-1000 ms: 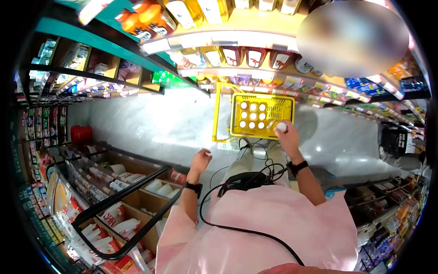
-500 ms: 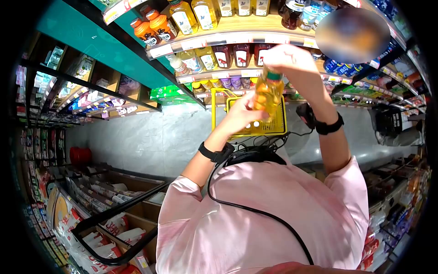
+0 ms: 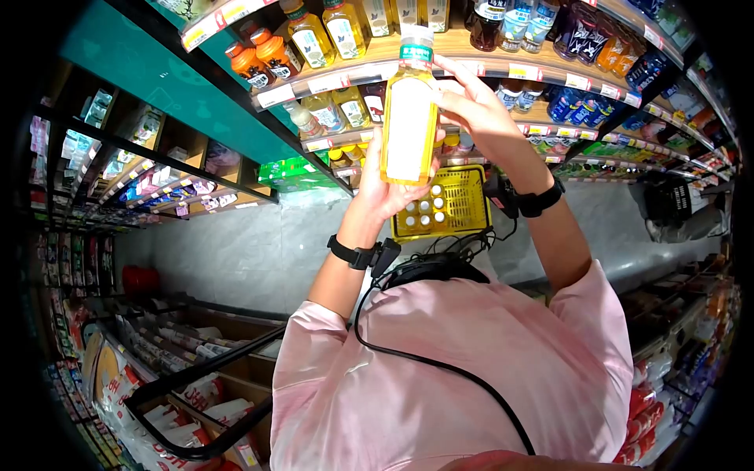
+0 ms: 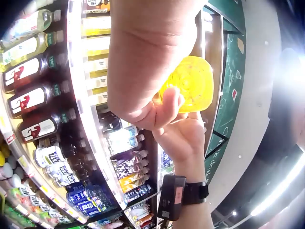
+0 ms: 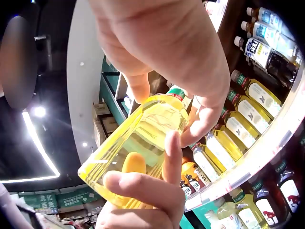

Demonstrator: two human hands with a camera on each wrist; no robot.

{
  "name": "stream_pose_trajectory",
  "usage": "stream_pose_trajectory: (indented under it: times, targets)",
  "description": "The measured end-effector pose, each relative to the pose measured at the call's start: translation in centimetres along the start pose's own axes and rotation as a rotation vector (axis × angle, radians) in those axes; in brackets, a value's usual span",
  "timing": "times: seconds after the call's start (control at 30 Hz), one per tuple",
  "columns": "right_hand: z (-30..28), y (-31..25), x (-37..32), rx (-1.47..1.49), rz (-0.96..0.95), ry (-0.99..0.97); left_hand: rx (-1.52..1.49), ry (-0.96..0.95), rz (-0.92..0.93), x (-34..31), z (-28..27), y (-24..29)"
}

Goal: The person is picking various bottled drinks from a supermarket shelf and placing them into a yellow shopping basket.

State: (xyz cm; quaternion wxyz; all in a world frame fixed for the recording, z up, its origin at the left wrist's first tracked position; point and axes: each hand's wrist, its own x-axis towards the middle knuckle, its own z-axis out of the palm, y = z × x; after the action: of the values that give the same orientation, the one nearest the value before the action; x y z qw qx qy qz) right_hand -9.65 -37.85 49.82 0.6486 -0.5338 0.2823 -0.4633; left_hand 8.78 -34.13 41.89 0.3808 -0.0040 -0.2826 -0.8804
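Note:
A clear bottle of yellow drink [image 3: 408, 125], with a white label and a green band below its cap, is held upright-looking in front of the shelves. My left hand [image 3: 385, 184] grips its lower part; its curled fingers [image 5: 138, 186] wrap the bottle in the right wrist view. At the upper part, my right hand [image 3: 479, 114] holds the bottle's shoulder between thumb and fingers, close under the cap. The left wrist view shows the yellow bottle base [image 4: 193, 86] beyond the left hand. Below, a yellow basket [image 3: 463, 228] on the floor contains several white-capped bottles [image 3: 424, 206].
Drink shelves [image 3: 361, 72] curve across the front, lined with similar yellow bottles [image 3: 343, 31], orange bottles [image 3: 272, 53] and dark ones. A black-framed bin of packages [image 3: 188, 392] stands at the lower left. Cables [image 3: 448, 259] hang at my waist.
The right hand rose from the basket, where it held a white-capped item. Both hands came together on the yellow drink bottle, now lifted higher and turned with its label showing.

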Motion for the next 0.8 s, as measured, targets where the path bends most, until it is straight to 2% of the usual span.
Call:
stream_pose_trajectory:
  times: [0.07,0.1,0.2,0.27,0.33,0.37,0.43,0.5,0.57,0.6,0.63,0.73,0.8]
  targets:
    - [-0.3,0.2,-0.1,0.005,-0.001,-0.017,0.046,0.442,0.052,0.0,2.2,-0.3]
    - [-0.4,0.7,0.1,-0.002,-0.02,-0.009,0.038,0.382,0.035,-0.2,1.5,-0.3]
    - [-0.3,1.8,0.4,-0.012,-0.086,0.032,0.136,0.404,0.018,-1.1,-1.0,-0.6]
    - [-0.6,2.2,0.9,-0.047,-0.001,0.074,0.117,0.377,0.039,-1.2,-1.1,-0.7]
    - [-0.9,2.5,2.5,-0.053,-0.023,0.096,0.317,0.424,0.06,-1.5,-1.1,-0.9]
    - [-1.0,2.4,3.3,-0.07,-0.051,0.123,0.315,0.425,0.061,-2.1,-1.7,-1.1]
    - [-1.3,1.1,5.2,-0.166,-0.062,0.156,0.721,0.628,0.061,-4.2,-4.8,-1.5]
    - [-1.8,-0.1,8.0,-0.285,-0.078,0.256,1.19,0.728,-0.029,-8.0,-7.7,-2.6]
    - [-2.8,-0.2,11.2,-0.368,-0.176,0.344,1.05,0.861,-0.055,-12.9,-11.5,-4.7]
    - [-3.5,-0.1,13.3,-0.369,-0.261,0.35,0.791,0.925,-0.037,-15.8,-12.9,-5.9]
    - [-5.0,0.7,16.1,-0.49,-0.316,0.359,0.6,0.994,-0.025,-18.1,-13.5,-6.7]
    - [-6.7,1.7,21.8,-0.642,-0.428,0.426,0.551,1.203,-0.01,-25.0,-15.3,-9.8]
    - [-5.7,1.0,22.7,-0.751,-0.284,0.496,0.497,1.258,-0.008,-27.9,-15.7,-11.3]
